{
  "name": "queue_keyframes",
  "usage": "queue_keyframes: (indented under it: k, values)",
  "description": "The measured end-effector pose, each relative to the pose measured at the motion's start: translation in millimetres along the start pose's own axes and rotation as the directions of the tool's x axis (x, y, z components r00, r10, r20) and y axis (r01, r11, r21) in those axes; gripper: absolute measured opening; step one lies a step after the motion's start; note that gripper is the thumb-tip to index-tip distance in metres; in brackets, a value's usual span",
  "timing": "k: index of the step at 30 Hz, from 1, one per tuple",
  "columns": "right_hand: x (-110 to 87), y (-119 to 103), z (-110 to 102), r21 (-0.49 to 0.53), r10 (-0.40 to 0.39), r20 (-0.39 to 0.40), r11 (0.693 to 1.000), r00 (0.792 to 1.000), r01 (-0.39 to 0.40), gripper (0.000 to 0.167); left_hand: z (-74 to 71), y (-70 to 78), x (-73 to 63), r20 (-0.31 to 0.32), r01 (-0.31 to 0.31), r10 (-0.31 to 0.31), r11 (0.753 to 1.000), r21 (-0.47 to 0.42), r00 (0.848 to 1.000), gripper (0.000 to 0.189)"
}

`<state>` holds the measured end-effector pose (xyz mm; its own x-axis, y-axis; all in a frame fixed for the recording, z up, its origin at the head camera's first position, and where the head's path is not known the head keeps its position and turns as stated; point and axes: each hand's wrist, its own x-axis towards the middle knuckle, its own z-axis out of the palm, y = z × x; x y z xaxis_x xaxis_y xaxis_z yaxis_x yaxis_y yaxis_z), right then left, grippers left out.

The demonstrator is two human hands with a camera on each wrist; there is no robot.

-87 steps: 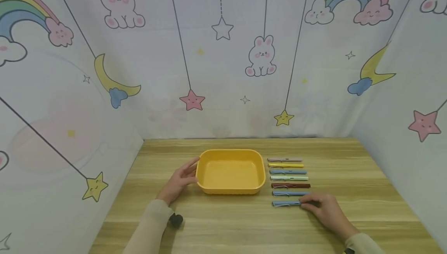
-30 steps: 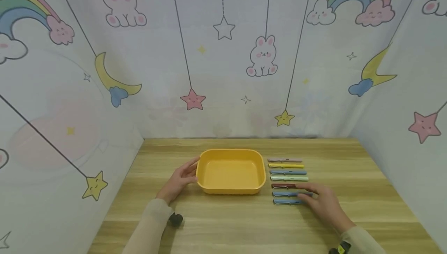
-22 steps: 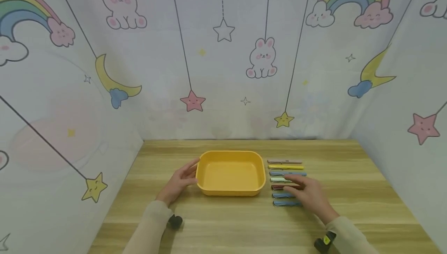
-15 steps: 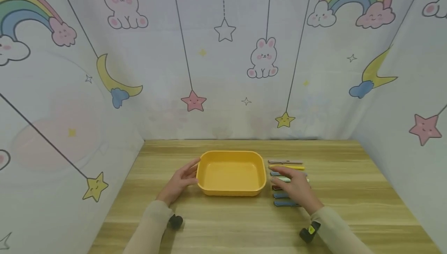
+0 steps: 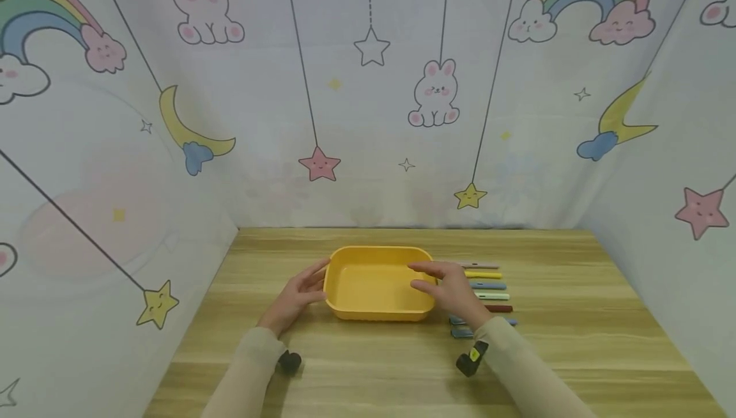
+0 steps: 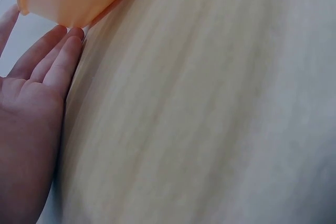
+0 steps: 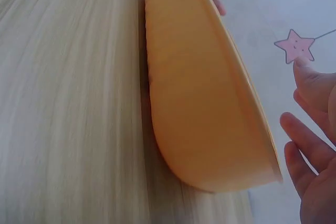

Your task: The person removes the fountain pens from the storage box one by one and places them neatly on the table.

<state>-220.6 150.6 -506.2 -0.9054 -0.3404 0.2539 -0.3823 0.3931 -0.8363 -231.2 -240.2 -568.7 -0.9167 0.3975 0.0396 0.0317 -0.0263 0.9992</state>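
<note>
A shallow yellow plastic tub [image 5: 379, 316] stands on the wooden table, nothing in it. My left hand [image 5: 292, 301] rests its relaxed fingertips against the tub's left end; the left wrist view shows those fingers [image 6: 63, 65] at the tub's wall. Over the right rim reaches my right hand [image 5: 451, 289], thumb and fingers spread, holding nothing. In the right wrist view its fingers [image 7: 307, 142] are beside the rim. Right of the tub lie several clip pens in a row: pinkish [image 5: 484, 266], yellow [image 5: 487, 275], blue [image 5: 491, 286], pale green [image 5: 494, 296], dark red [image 5: 500, 309], and further blue pens [image 5: 461, 333], partly hidden behind my right hand and sleeve.
The wooden table [image 5: 368, 373] ends at a pale curtain [image 5: 368, 207] printed with rabbits, stars and moons, which also hangs at both sides. A small dark camera [image 5: 471, 359] sits on my right wrist, another [image 5: 290, 362] on my left.
My right hand has left the nearest blue pen, passed up across the row of pens and moved left over the tub's right rim. My left hand has stayed at the tub.
</note>
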Motion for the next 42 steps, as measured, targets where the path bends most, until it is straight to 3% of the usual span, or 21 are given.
queue_keyframes:
  k: [11, 17, 32, 42]
  values:
    - [19.2, -13, 21, 0.015, 0.049, 0.137, 0.999, 0.989, -0.051, 0.04, 0.8, 0.1, -0.7, 0.002, -0.011, 0.011, 1.0, 0.008, 1.0, 0.075]
    - [24.5, -13, 32, -0.019, 0.032, 0.201, 0.999, 0.979, -0.029, 0.036, 0.7, -2.3, 0.1, 0.009, -0.005, 0.005, 1.0, 0.016, 1.0, 0.075]
    - [37.2, -16, 48, -0.047, 0.081, 0.352, 0.997, 0.932, -0.069, 0.032, 0.7, 1.9, -0.2, 0.0, 0.002, -0.002, 1.0, 0.013, 1.0, 0.075]
    - [41.3, -16, 56, -0.061, 0.084, 0.407, 0.996, 0.909, -0.065, 0.032, 0.4, 0.6, -0.6, 0.005, -0.001, 0.001, 1.0, 0.016, 1.0, 0.075]
